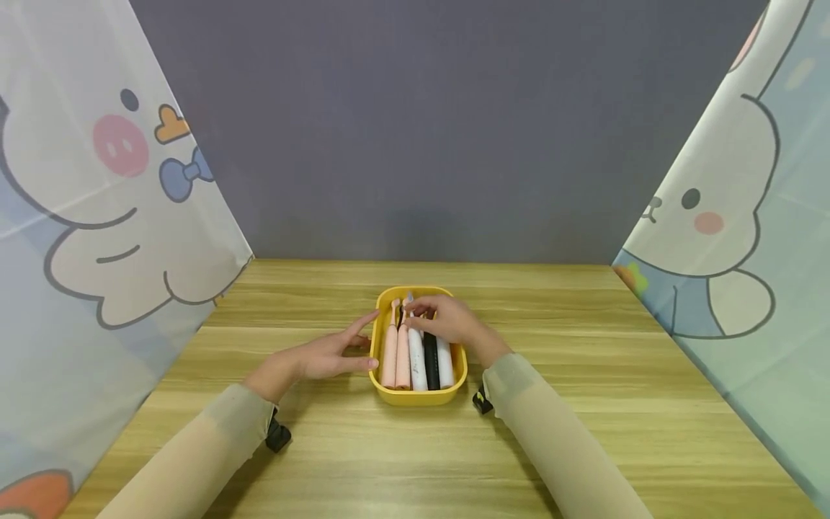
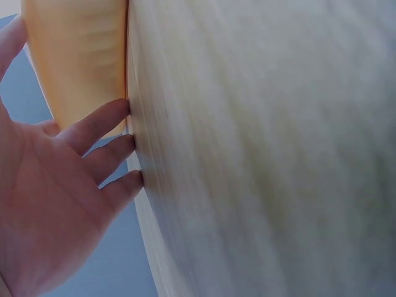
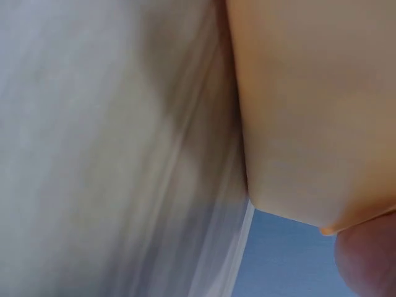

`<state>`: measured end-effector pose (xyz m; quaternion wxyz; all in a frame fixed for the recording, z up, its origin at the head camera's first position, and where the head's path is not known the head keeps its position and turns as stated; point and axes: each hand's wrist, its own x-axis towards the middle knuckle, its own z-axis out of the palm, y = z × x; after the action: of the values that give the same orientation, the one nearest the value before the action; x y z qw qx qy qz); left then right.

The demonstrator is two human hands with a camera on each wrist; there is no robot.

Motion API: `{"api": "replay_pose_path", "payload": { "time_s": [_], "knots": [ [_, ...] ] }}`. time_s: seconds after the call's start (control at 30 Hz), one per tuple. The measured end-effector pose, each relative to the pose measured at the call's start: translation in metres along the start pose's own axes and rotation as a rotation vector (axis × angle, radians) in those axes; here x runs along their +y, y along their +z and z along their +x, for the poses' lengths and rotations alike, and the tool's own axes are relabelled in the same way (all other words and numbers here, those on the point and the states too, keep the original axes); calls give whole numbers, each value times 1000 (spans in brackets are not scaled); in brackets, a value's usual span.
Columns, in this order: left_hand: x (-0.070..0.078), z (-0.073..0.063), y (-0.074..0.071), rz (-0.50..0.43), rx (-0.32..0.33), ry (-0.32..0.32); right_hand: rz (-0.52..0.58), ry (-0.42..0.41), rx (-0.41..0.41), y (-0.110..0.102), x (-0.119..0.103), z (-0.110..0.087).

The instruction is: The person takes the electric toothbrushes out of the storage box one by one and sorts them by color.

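Observation:
A yellow basket (image 1: 421, 398) holds several electric toothbrushes side by side, handles toward me. From left to right lie a pink toothbrush (image 1: 390, 357), a second pink toothbrush (image 1: 403, 360), a white toothbrush (image 1: 417, 360), a black toothbrush (image 1: 431, 360) and another white toothbrush (image 1: 444, 364). My left hand (image 1: 333, 353) spreads its fingers at the basket's left side, thumb tip at the rim; in the left wrist view its lower fingertips meet the table. My right hand (image 1: 447, 317) reaches over the far right rim, bent fingers among the brush necks. I cannot tell whether it pinches one.
The basket stands on a wood-grain table (image 1: 551, 447). A grey panel (image 1: 428, 130) rises behind it, and cartoon-printed cloths hang at the left (image 1: 97, 180) and right (image 1: 720, 216). A black wrist strap piece (image 1: 277, 435) hangs under the left sleeve.

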<state>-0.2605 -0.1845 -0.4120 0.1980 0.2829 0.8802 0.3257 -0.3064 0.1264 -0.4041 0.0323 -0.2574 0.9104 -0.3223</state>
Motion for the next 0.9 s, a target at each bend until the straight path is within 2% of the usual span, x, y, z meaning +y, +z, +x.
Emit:
{"api": "replay_pose_path", "payload": {
  "time_s": [0.2, 0.5, 0.9],
  "knots": [
    [-1, 0, 1, -2, 5, -2, 123, -17, 18, -1, -2, -2],
    [-2, 0, 1, -6, 5, 27, 217, -28, 78, -8, -11, -8],
    [-1, -1, 1, -8, 7, 28, 355, -35, 121, -12, -16, -17]
  ]
}}
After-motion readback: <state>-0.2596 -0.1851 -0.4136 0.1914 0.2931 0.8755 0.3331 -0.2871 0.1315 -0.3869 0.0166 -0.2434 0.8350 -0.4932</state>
